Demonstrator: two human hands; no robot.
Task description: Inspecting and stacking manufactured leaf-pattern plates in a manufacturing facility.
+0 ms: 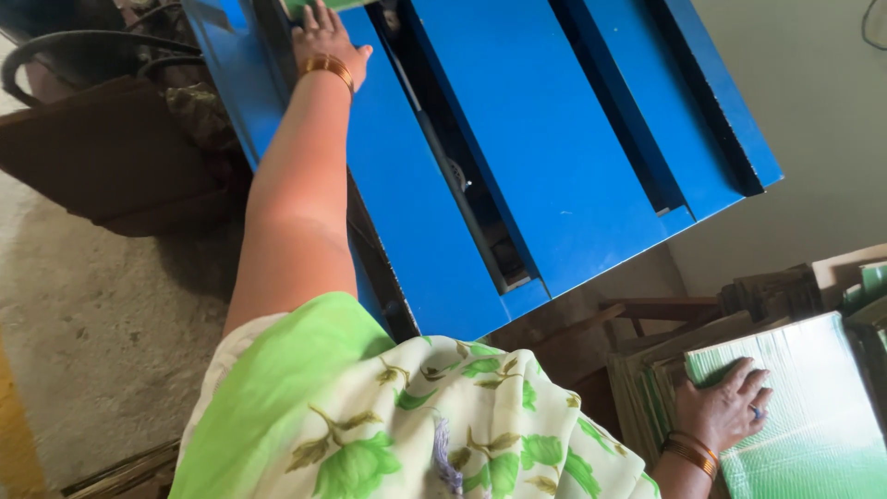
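Observation:
My left hand (pixel 323 42), with a gold bangle at the wrist, lies flat on the top of a blue metal machine (pixel 554 139). Its fingertips reach a green sheet (pixel 309 5) at the upper edge of the view; most of that sheet is cut off. My right hand (pixel 725 407), also with bangles, rests palm down with fingers spread on the top shiny green sheet (pixel 813 416) of a stack at the lower right. My green floral clothing (pixel 407 425) fills the bottom middle.
A dark slot (pixel 462 166) runs along the machine between its blue panels. Brown board sheets (pixel 647 379) stand stacked on edge beside the green stack. A brown box (pixel 102 148) and black hoses (pixel 83 46) sit at the upper left on a concrete floor (pixel 102 342).

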